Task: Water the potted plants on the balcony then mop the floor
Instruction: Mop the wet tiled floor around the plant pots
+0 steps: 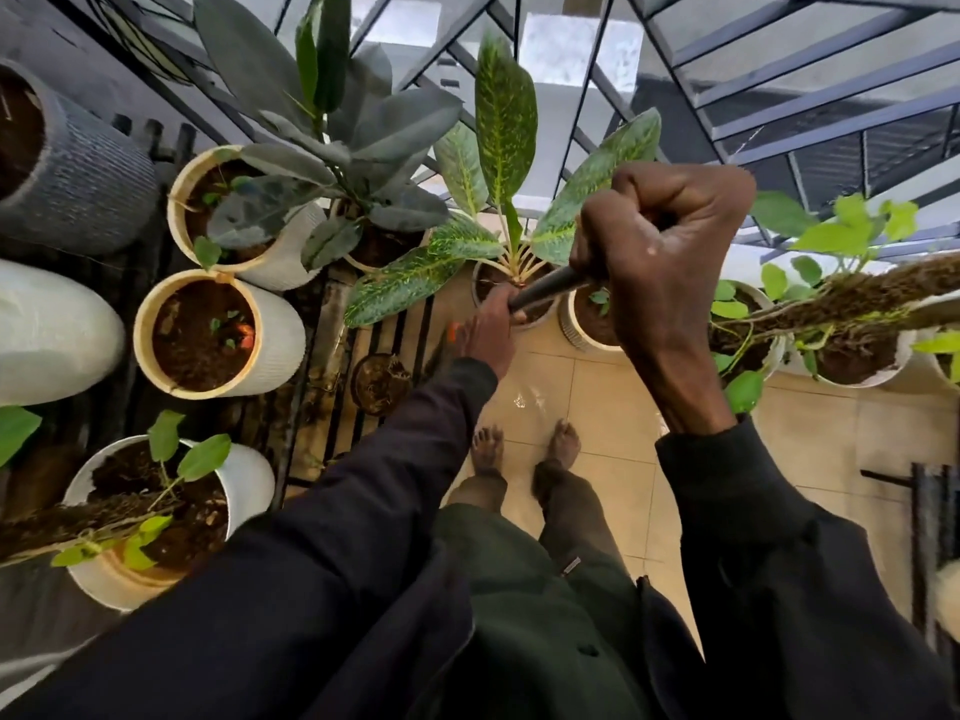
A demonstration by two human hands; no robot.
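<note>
Both my hands grip one dark pole, a mop handle (pixel 545 291) as far as I can tell. My right hand (pixel 660 252) is closed in a fist around its upper end, close to the camera. My left hand (pixel 491 330) holds it lower down, near the floor. The pole's lower end and any mop head are hidden behind my left hand. Beyond the hands stands a speckled-leaf plant (pixel 498 163) in a white pot (pixel 480 291). A wet patch (pixel 522 402) shines on the beige floor tiles (pixel 597 397) in front of my bare feet.
White ribbed pots (pixel 280 335) with soil stand on a dark slatted rack (pixel 374 330) at left, beside a grey pot (pixel 88 189). More white pots with climbing plants (pixel 852 366) line the right. A blue metal railing (pixel 779 96) closes the balcony ahead. A dark stand (pixel 930 511) is at right.
</note>
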